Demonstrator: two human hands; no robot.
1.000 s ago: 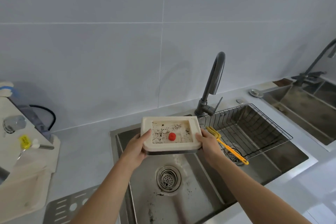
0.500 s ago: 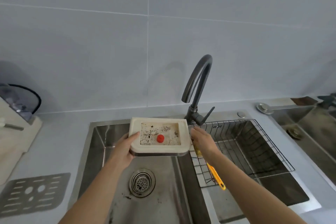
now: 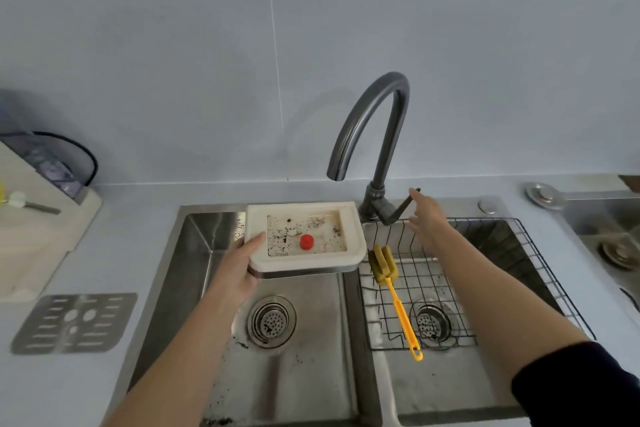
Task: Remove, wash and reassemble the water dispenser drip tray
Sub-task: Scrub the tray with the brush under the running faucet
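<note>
My left hand (image 3: 242, 265) holds the cream drip tray (image 3: 350, 218) by its left edge, level above the left sink basin (image 3: 194, 253). The tray's hollow is speckled with black dirt and has a red float (image 3: 307, 241) in the middle. My right hand (image 3: 427, 215) is open, off the tray, its fingertips at the lever of the dark grey tap (image 3: 381, 135). The tap's spout ends above the tray's right side. The metal grille cover (image 3: 74, 322) of the tray lies flat on the counter at the left.
A yellow-handled brush (image 3: 394, 291) lies in the wire rack (image 3: 519, 253) over the right basin. The water dispenser (image 3: 31, 218) stands at the far left. A second sink (image 3: 609, 236) is at the right edge. Dirt specks lie around the left drain (image 3: 272, 321).
My right hand has let go of the tray's right edge and moved right and back to the tap lever. My left hand alone now holds the tray. My view has shifted right and down.
</note>
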